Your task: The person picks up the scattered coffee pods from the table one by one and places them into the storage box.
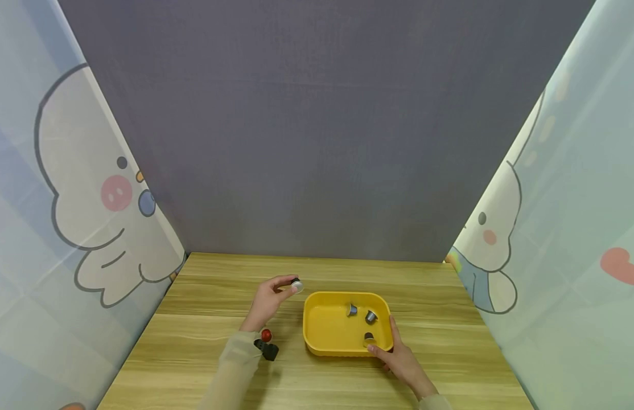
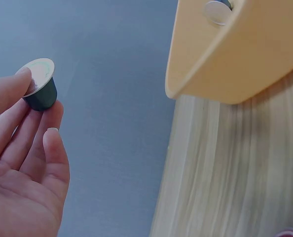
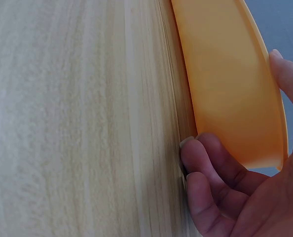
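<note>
My left hand is raised left of the yellow bin and pinches a coffee capsule between thumb and fingers. In the left wrist view the capsule is dark green with a pale foil lid turned up toward the thumb. With my right hand I hold the yellow bin by its near right corner, thumb at the rim and other fingers curled against the outer wall. Inside the bin lie a blue-grey capsule, a dark grey one and a dark one with a gold rim.
A small red object rests on the wooden table beside my left wrist, near the black wrist camera. A grey panel stands behind the table, and cartoon-printed curtains hang at both sides.
</note>
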Action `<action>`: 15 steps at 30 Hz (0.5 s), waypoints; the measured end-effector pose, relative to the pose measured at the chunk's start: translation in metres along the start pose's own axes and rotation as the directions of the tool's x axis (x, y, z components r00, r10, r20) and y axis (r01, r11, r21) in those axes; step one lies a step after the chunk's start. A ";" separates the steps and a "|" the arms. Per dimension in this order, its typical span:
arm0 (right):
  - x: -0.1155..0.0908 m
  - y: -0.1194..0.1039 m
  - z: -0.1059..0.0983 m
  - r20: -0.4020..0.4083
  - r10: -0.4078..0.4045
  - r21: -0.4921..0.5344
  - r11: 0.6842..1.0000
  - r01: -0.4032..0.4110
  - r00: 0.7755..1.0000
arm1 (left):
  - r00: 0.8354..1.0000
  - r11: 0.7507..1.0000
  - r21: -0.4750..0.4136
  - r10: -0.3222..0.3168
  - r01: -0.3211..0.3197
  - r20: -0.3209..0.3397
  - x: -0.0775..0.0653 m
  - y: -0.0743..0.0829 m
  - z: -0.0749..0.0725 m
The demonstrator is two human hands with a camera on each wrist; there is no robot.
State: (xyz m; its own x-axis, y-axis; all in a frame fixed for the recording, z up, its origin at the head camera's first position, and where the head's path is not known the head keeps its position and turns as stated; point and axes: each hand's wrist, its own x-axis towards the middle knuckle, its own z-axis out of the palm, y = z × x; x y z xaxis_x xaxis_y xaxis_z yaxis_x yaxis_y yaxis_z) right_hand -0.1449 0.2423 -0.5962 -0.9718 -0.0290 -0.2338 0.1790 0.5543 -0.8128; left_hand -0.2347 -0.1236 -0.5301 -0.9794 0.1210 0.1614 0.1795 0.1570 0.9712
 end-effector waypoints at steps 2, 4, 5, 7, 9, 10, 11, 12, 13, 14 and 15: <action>0.000 0.000 0.000 -0.001 0.002 0.000 1.000 -0.002 1.000 | 1.000 1.000 0.006 0.001 -0.001 0.005 0.002 0.002 0.002; 0.000 0.000 0.000 -0.003 0.000 -0.002 1.000 0.000 1.000 | 1.000 1.000 -0.001 0.009 -0.009 0.012 0.004 0.003 0.005; 0.000 -0.001 0.001 -0.003 -0.002 -0.004 1.000 0.002 1.000 | 1.000 1.000 -0.007 0.013 -0.013 0.015 0.005 0.004 0.007; -0.001 -0.001 0.001 -0.003 -0.002 -0.009 1.000 0.002 1.000 | 0.999 1.000 -0.009 0.023 -0.022 0.023 0.008 0.005 0.010; -0.001 -0.001 0.001 -0.002 -0.003 -0.012 1.000 0.003 1.000 | 0.999 0.999 -0.011 0.037 -0.036 0.032 0.011 0.006 0.013; -0.001 -0.001 0.001 -0.004 -0.004 -0.012 1.000 0.004 1.000 | 0.998 0.999 -0.017 0.045 -0.044 0.037 0.012 0.007 0.014; -0.001 -0.001 0.001 -0.005 -0.002 -0.012 1.000 0.002 1.000 | 0.998 0.999 -0.018 0.048 -0.047 0.041 0.013 0.009 0.016; -0.001 -0.001 0.001 -0.006 -0.004 -0.014 1.000 0.004 1.000 | 0.997 0.998 -0.019 0.057 -0.056 0.046 0.015 0.010 0.017; -0.001 -0.001 0.001 -0.006 -0.008 -0.015 1.000 0.008 1.000 | 0.997 0.998 -0.018 0.064 -0.063 0.052 0.016 0.011 0.018; -0.001 -0.001 0.001 -0.006 -0.010 -0.014 1.000 0.010 1.000 | 0.996 0.998 -0.019 0.068 -0.067 0.058 0.018 0.012 0.019; -0.001 -0.001 0.001 -0.005 -0.011 -0.013 1.000 0.011 1.000 | 0.995 0.997 -0.015 0.072 -0.071 0.066 0.019 0.013 0.021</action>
State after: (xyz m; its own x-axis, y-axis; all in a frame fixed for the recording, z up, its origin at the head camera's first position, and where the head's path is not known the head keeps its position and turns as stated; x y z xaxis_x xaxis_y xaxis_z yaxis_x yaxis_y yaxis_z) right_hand -0.1442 0.2412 -0.5959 -0.9746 -0.0309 -0.2219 0.1662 0.5646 -0.8085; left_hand -0.2492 -0.0988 -0.5177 -0.9558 0.1960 0.2191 0.2473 0.1332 0.9597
